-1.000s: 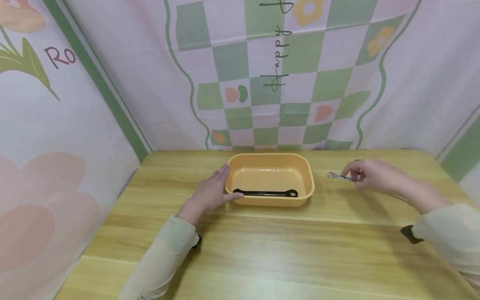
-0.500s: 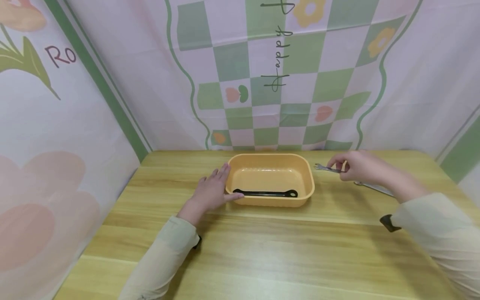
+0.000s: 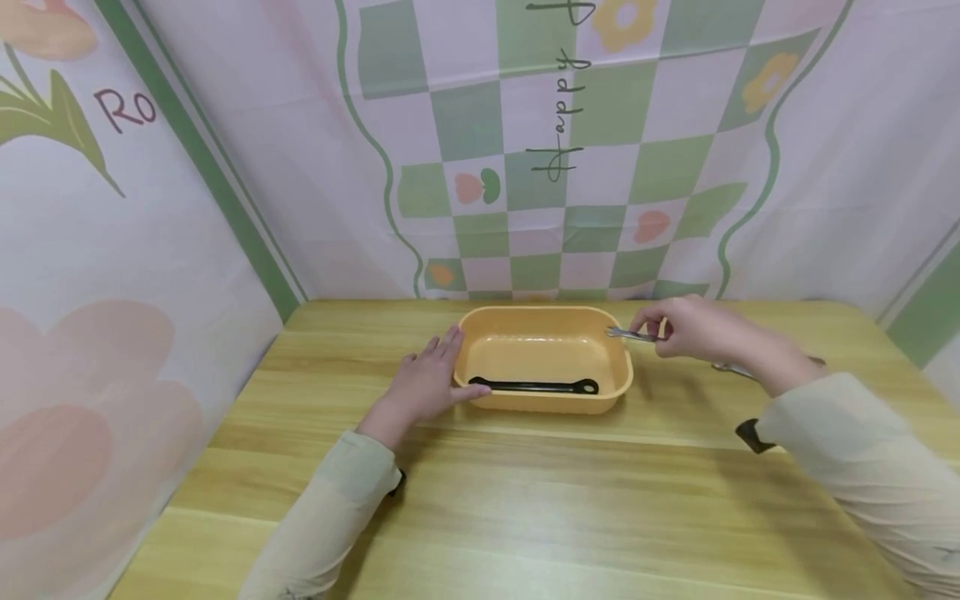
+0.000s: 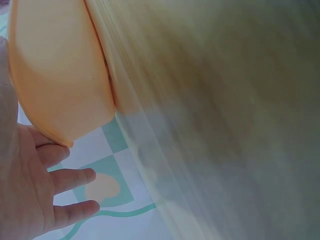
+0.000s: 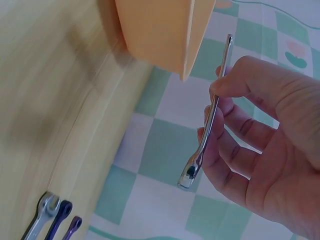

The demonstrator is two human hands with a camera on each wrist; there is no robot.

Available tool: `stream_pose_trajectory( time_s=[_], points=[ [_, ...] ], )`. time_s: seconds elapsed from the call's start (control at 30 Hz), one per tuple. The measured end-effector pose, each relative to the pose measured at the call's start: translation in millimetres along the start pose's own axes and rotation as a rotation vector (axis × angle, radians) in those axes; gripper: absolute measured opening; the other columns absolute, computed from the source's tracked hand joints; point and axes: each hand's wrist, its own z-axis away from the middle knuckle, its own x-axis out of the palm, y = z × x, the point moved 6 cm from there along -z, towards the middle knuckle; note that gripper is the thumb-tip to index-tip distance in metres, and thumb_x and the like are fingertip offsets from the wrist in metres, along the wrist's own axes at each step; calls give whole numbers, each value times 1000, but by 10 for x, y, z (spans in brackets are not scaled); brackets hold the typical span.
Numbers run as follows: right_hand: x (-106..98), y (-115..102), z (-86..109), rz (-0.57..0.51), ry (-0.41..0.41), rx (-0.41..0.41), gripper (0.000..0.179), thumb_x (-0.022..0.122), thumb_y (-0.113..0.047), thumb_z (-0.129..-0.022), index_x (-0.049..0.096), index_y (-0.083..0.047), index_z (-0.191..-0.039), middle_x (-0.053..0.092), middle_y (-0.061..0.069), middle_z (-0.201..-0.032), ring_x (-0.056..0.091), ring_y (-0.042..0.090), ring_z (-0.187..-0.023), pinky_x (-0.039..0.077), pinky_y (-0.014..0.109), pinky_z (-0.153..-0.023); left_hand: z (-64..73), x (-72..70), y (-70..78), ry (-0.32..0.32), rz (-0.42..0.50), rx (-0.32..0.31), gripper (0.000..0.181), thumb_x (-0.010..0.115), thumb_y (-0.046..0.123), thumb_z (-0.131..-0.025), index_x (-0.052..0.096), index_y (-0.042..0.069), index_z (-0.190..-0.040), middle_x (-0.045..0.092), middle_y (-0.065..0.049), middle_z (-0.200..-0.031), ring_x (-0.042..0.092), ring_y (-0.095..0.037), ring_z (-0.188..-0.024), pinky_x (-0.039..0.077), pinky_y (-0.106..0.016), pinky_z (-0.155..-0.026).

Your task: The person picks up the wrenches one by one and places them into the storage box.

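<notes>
My right hand [image 3: 693, 327] pinches a small silver wrench [image 3: 633, 335] between thumb and fingers. The wrench's open end overlaps the right rim of the orange plastic bin [image 3: 551, 402] in the head view. From the right wrist view, the silver wrench [image 5: 210, 120] sits at a slant in the fingers, with the bin's wall [image 5: 155, 35] beyond. At the bin's left end, my left hand [image 3: 423, 379] rests against the rim with straight fingers, its thumb over the front edge. Inside the bin, a long black wrench [image 3: 536, 387] lies along the front wall.
On the table [image 3: 525, 508], right of the bin, another silver wrench [image 5: 46, 210] lies beside a dark blue wrench [image 5: 60, 217] and a purple one [image 5: 74, 225]. The right forearm partly covers them in the head view. A checkered cloth backdrop [image 3: 540, 208] stands behind the table.
My right hand has carried the small silver wrench leftward from the right side of the table to the bin's right rim. The left hand and the black wrench have stayed put.
</notes>
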Motion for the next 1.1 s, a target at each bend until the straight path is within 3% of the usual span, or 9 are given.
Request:
stream_pose_trajectory(
  time_s=[0.77,1.1],
  points=[
    [207,-382,-366,-10,-70,-85,33,66,7,-82,74,-6,-111,65,4,-90,60,17,-79,52,37,-68,-4,9,-9,13,-21,10,111,48,79,-91,6,9,-166,7,-7,-172,22,-37,-153,29,-64,-115],
    [267,-547,-476,-16,-92,-101,34,64,8,-82,74,-7,-112,67,5,-90,56,17,-75,48,34,-64,-4,1,-5,18,-29,8,111,48,79,-91,7,9,-166,8,-6,-172,22,-37,-152,31,-64,-115]
  ],
)
